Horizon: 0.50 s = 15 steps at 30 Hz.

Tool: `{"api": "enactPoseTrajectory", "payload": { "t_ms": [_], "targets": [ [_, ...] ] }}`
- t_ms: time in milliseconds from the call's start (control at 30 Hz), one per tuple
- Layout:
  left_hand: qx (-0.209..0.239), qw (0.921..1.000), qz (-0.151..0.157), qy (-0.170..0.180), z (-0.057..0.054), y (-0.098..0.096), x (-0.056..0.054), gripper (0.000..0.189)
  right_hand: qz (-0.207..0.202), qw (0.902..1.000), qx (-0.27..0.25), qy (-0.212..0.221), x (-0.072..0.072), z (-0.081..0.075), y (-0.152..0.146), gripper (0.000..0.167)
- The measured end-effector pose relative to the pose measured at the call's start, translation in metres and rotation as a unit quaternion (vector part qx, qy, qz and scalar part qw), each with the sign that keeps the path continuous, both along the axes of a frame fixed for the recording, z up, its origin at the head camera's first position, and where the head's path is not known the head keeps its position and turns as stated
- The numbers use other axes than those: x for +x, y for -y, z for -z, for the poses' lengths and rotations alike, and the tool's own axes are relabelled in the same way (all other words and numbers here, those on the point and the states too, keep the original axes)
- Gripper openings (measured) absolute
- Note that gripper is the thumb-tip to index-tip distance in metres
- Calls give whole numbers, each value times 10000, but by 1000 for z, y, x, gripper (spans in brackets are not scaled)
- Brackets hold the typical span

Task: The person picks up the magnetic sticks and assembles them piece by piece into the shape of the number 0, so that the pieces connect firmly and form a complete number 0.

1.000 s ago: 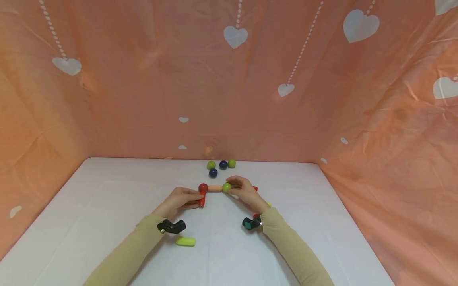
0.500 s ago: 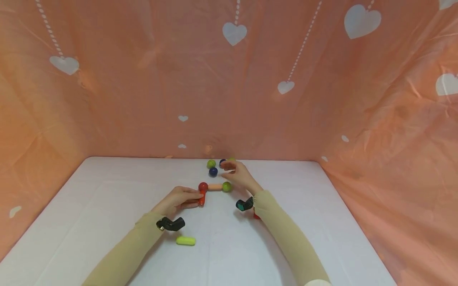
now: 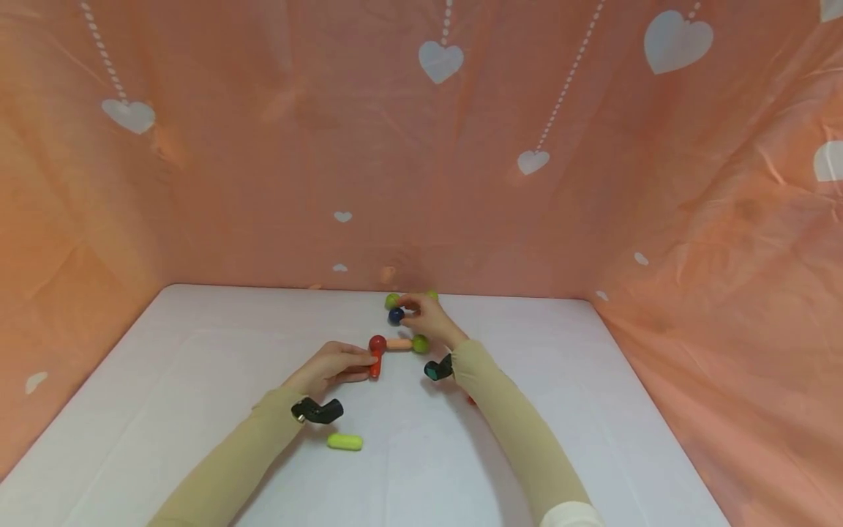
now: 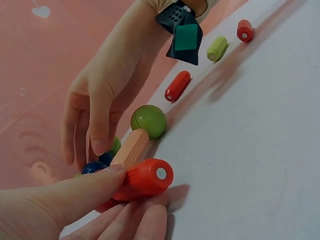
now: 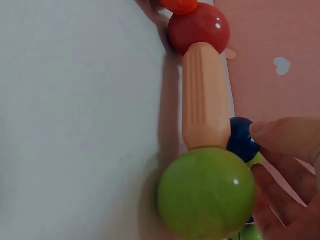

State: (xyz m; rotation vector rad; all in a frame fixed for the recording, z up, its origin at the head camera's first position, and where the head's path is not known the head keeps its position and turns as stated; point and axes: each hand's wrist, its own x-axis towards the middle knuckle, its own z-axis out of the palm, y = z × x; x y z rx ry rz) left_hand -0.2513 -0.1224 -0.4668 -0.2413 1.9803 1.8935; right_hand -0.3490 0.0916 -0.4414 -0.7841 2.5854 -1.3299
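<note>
My left hand (image 3: 336, 364) pinches a red magnetic rod (image 3: 375, 364) between thumb and fingers. The rod meets a red ball (image 5: 200, 29), which joins a peach rod (image 3: 399, 344) with a green ball (image 3: 420, 343) at its other end. Farther back, my right hand (image 3: 429, 316) is held over the loose balls with its fingers apart. A dark blue ball (image 3: 396, 316) lies at its thumb and fingertips; the thumb overlaps this ball in the right wrist view.
Behind the right hand show parts of two green balls (image 3: 391, 301). A yellow-green rod (image 3: 345, 441) lies near the left forearm. Two red rods (image 4: 178, 86) and another yellow-green rod (image 4: 217, 48) lie beyond the joined pieces. An orange cloth (image 3: 369, 146) hangs behind the white table (image 3: 263, 315).
My right hand has left the green ball at the peach rod's end and moved back and left to the dark blue ball. The left hand has kept its grip on the red rod.
</note>
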Motion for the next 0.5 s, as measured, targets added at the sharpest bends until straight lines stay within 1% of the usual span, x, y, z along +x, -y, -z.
{"api": "enactPoseTrajectory", "payload": {
  "t_ms": [67, 200, 367, 500],
  "targets": [
    [-15, 10000, -9, 15, 0, 0, 0, 36, 36, 9999, 114, 40, -2, 1, 2, 36],
    [-67, 10000, -35, 41, 1, -1, 1, 38, 46, 9998, 151, 79, -4, 3, 5, 36],
    [-125, 9999, -30, -11, 1, -2, 2, 36, 35, 9996, 200, 182, -2, 2, 10, 35],
    [-81, 10000, -15, -35, 1, -2, 1, 33, 140, 9986, 429, 280, 1, 3, 11, 35]
  ]
}}
